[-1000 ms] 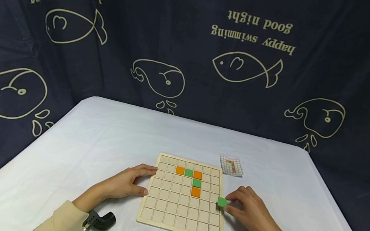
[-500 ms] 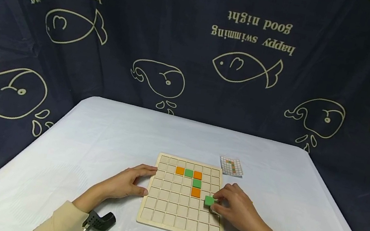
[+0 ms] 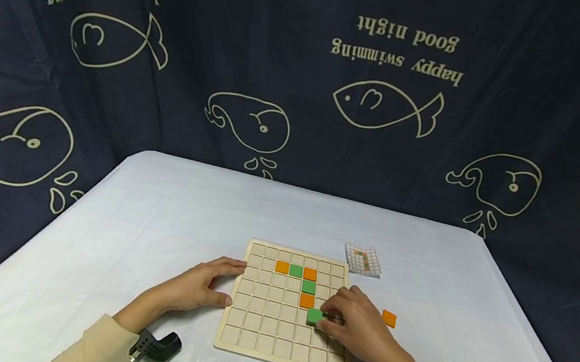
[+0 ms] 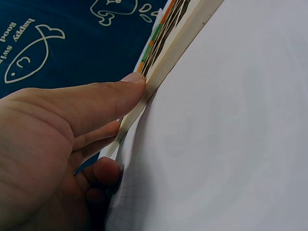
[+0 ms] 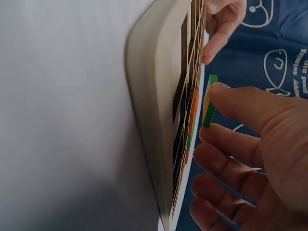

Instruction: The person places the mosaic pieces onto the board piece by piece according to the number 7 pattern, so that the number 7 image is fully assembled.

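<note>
A wooden grid board [image 3: 282,359] lies on the table, its far cells holding orange tiles [image 3: 282,268] and green tiles [image 3: 296,271] in a row that turns downward. My right hand [image 3: 360,326] pinches a green square tile [image 3: 314,317] between thumb and index finger. In the right wrist view that tile [image 5: 210,101] is raised off the board, edge-on; from the head it appears just below the nearest orange tile [image 3: 307,301]. At the board's left edge rests my left hand [image 3: 196,286], fingers extended; its thumb touches the side in the left wrist view.
Beyond the board's far right corner lies a small pattern card [image 3: 363,261] with a coloured grid. A loose orange tile [image 3: 388,319] sits on the white table [image 3: 193,203], right of my right hand. A dark printed cloth [image 3: 209,11] hangs behind.
My right hand has carried the green tile leftward, from the board's right edge to over its inner cells. The loose orange tile has come into sight behind it. My left hand stays in place.
</note>
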Demonstrator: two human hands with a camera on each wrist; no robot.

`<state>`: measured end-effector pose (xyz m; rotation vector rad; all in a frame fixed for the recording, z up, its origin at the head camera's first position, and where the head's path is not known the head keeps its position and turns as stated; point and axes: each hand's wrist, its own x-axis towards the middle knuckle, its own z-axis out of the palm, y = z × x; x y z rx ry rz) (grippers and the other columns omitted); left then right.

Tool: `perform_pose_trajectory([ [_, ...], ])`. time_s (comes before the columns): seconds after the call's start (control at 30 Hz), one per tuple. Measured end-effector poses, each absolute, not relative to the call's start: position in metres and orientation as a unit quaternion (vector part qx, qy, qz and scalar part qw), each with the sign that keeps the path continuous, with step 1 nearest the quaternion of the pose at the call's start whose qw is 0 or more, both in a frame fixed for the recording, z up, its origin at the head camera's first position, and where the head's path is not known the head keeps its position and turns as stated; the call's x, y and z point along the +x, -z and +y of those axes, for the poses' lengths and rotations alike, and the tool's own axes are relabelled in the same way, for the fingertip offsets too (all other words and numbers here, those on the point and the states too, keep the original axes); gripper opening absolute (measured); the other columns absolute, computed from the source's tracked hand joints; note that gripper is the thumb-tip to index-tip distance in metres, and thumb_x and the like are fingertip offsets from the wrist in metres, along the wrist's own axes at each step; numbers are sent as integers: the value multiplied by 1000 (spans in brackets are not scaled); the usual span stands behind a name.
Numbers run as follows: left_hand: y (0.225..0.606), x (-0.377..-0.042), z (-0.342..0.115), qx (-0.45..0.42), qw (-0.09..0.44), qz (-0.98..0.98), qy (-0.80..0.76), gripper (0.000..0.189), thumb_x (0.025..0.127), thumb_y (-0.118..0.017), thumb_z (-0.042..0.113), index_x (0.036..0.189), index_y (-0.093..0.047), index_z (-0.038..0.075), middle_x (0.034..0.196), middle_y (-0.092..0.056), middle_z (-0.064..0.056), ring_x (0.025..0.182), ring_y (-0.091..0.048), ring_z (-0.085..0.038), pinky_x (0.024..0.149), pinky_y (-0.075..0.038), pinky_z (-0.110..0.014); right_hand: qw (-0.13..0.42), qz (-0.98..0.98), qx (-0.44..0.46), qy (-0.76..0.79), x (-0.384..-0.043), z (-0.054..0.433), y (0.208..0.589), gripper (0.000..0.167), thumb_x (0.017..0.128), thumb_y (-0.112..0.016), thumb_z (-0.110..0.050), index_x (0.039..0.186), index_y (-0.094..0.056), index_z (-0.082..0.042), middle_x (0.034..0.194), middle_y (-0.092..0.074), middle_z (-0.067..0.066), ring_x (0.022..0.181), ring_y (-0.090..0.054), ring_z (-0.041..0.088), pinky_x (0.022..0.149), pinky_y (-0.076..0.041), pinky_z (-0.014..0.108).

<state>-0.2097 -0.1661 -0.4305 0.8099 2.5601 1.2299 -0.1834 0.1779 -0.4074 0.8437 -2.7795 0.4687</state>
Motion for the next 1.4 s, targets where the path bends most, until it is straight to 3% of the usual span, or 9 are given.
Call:
perform_pose_trajectory([
  [0.17, 431, -210, -166, 278, 91, 864, -410, 64, 84, -71, 25, 140, -45, 9, 151, -36, -3, 142, -27, -31, 108, -29, -54, 103, -939, 289, -156, -184, 174, 408, 17, 75, -77, -33, 85, -70, -21, 79, -57, -13, 73, -36, 2, 63, -35, 18],
  [0.47, 431, -210, -166, 282, 86, 864, -408, 64, 84, -70, 25, 140, -45, 7, 151, -35, -5, 142, -27, -34, 109, -26, -59, 101, -939, 294, -145, -185, 167, 408, 18, 75, -77, -35, 83, -69, -21, 77, -54, -12, 73, -35, 3, 64, -34, 19],
  [1.4, 430, -210, -167, 277, 95, 864, -411, 64, 84, -71, 23, 141, -45, 9, 152, -35, -1, 143, -26, -29, 109, -28, -54, 109, -940, 298, -124, -186, 161, 411, 21, 73, -78, -39, 84, -71, -22, 78, -54, -13, 73, -35, 3, 66, -34, 21],
])
